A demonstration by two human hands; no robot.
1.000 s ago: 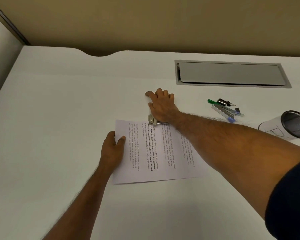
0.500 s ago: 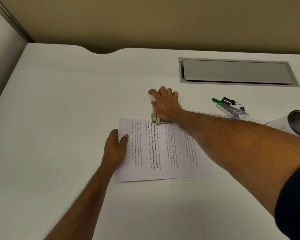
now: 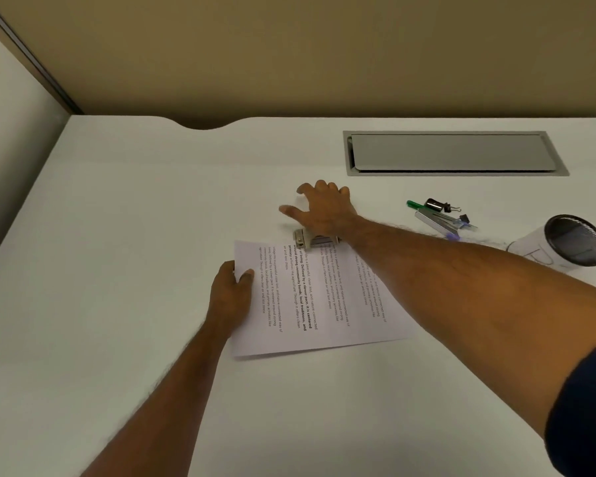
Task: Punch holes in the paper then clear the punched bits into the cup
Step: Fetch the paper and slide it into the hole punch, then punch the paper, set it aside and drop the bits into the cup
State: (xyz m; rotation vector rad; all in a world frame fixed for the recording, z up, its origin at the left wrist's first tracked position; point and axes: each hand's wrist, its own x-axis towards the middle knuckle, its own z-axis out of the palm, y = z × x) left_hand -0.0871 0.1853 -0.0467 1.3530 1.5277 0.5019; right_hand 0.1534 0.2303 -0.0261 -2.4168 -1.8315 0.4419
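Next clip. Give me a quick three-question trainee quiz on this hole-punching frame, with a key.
1. True or false: the left hand pinches the edge of the paper.
2. The right hand is spread over: A binder clip, B hole punch, C green pen.
3. Fill in: the cup sits to the paper's ___.
Key: 1 true; 2 B; 3 right.

Soft, flat indoor light, a bit dim, warm-green cast. Desk (image 3: pixel 135 218) brightest near 12 o'clock, greyer toward 6. Right hand (image 3: pixel 324 215) motion-smeared at the thumb, faint soft shadow beneath. Wide-angle bowing at 9 and 3 o'clock. Paper (image 3: pixel 324 321) print soft.
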